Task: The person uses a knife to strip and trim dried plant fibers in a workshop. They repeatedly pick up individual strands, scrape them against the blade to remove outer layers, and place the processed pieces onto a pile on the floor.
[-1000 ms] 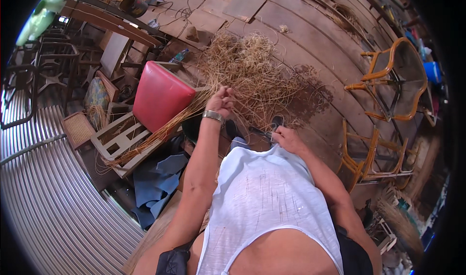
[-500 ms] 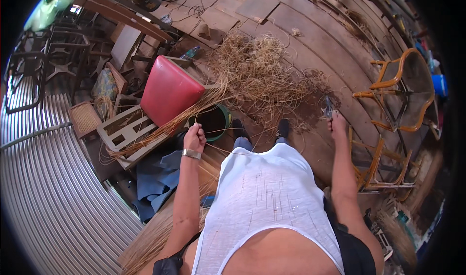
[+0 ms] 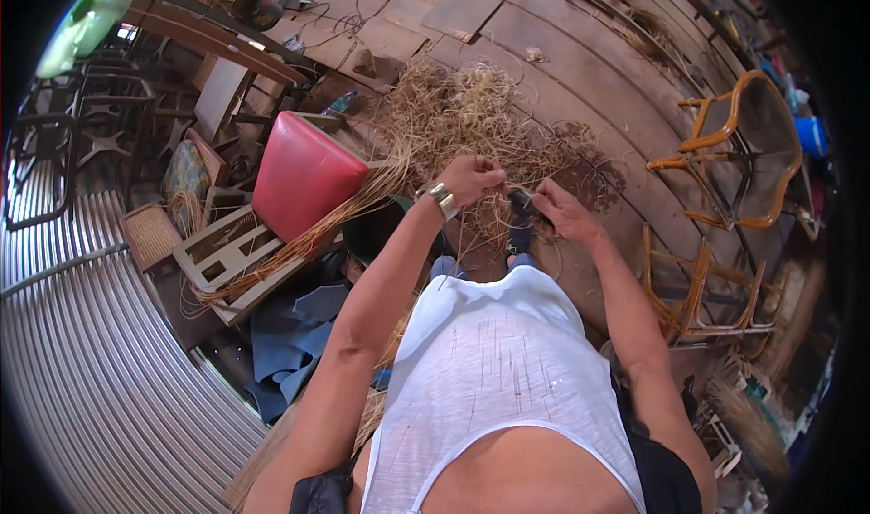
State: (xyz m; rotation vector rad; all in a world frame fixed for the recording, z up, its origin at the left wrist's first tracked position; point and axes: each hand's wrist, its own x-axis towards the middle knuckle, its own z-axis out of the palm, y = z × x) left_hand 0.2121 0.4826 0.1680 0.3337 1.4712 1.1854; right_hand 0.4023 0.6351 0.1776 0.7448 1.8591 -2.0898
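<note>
My left hand (image 3: pixel 476 179), with a metal-banded watch (image 3: pixel 443 200) on its wrist, is closed in a pinch on a thin cane strand (image 3: pixel 460 233) that trails down toward my shirt. Just to its right, my right hand (image 3: pixel 564 209) is closed around a small dark metal tool (image 3: pixel 519 200); its kind is too unclear to tell. The tool's tip is close to the left fingertips, above my shoe (image 3: pixel 519 234). Below both hands spreads a tangled heap of cane strips (image 3: pixel 476 106) on the floor.
Left stands a red-cushioned chair frame (image 3: pixel 308 174) with a bundle of long cane strips (image 3: pixel 313 233) across it, beside a dark bucket (image 3: pixel 372 228). Blue sheets (image 3: pixel 290 346) lie nearer. Orange-brown cane chairs (image 3: pixel 748 151) are at the right, corrugated metal (image 3: pixel 118 369) at the left.
Both hands have come together in front of me: the left moved right and farther out, the right moved left with the tool. The strand stays in the left hand.
</note>
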